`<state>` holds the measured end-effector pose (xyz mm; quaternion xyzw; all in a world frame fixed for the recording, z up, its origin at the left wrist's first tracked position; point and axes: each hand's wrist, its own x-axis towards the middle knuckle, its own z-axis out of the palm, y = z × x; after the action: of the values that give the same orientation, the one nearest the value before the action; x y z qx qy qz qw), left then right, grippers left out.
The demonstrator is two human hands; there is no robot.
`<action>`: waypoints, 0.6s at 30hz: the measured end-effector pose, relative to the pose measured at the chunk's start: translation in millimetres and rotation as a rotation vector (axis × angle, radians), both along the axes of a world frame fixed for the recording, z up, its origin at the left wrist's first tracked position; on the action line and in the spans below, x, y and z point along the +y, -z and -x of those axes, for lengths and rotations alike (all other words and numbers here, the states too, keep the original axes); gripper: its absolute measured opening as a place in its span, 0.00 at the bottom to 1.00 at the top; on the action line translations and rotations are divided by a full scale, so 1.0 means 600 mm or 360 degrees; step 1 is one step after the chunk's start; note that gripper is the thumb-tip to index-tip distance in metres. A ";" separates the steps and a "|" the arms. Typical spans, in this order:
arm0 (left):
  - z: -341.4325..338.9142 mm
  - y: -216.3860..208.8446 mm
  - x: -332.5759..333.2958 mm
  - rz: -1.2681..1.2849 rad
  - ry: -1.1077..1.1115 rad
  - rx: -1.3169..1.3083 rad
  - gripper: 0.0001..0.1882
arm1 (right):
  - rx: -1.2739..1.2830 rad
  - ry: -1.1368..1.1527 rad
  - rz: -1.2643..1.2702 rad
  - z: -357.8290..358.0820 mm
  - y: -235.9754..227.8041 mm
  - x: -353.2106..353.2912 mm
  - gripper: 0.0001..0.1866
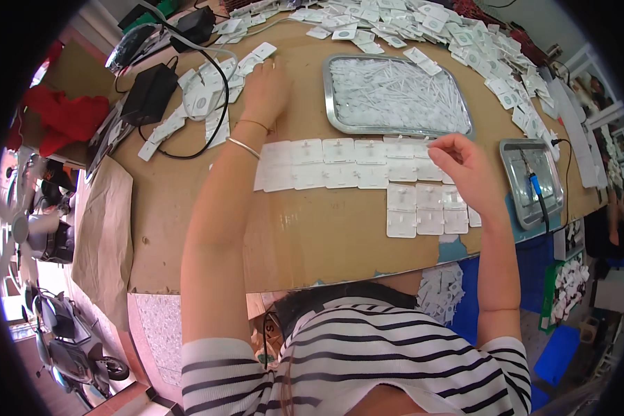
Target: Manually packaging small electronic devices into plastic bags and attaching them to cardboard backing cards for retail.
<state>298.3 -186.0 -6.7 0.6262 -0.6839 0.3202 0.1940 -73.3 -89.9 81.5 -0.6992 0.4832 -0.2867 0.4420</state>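
Observation:
My left hand (pixel 266 89) reaches to the far left part of the table, beside a loose group of white cards (pixel 200 98). Its fingers point away from me, and their tips are too hidden to show a grip. My right hand (pixel 462 165) is over the right end of rows of flat white plastic cards (pixel 338 163), thumb and forefinger curled together in a pinch. Anything between them is too small to make out. Beyond it lies a metal tray (pixel 329 104) full of thin white plastic sticks (pixel 395 90).
Many white cards (pixel 433 21) are heaped along the far edge. A smaller metal tray (pixel 512 182) holds a blue-handled soldering iron (pixel 534 184) at the right. A black power adapter (pixel 148 93) with a looping black cable (pixel 223 83) lies at the left, near red cloth (pixel 62 114).

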 end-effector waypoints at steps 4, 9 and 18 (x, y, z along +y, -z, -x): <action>-0.001 -0.001 -0.048 -0.0135 0.0048 0.0275 0.32 | 0.0131 -0.0036 0.0100 -0.036 0.004 -0.048 0.10; 0.059 -0.036 0.027 -0.0868 -0.0056 0.0041 0.34 | 0.0406 0.0052 0.0328 -0.073 0.030 -0.148 0.10; 0.057 -0.148 0.138 -0.0428 0.0195 0.1504 0.27 | 0.0935 -0.0047 0.0719 -0.103 0.101 -0.254 0.09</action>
<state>264.4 -103.4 82.3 0.6810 -0.5920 -0.1017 0.4188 -11.3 -242.4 21.2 -0.8385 0.5039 -0.1668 0.1231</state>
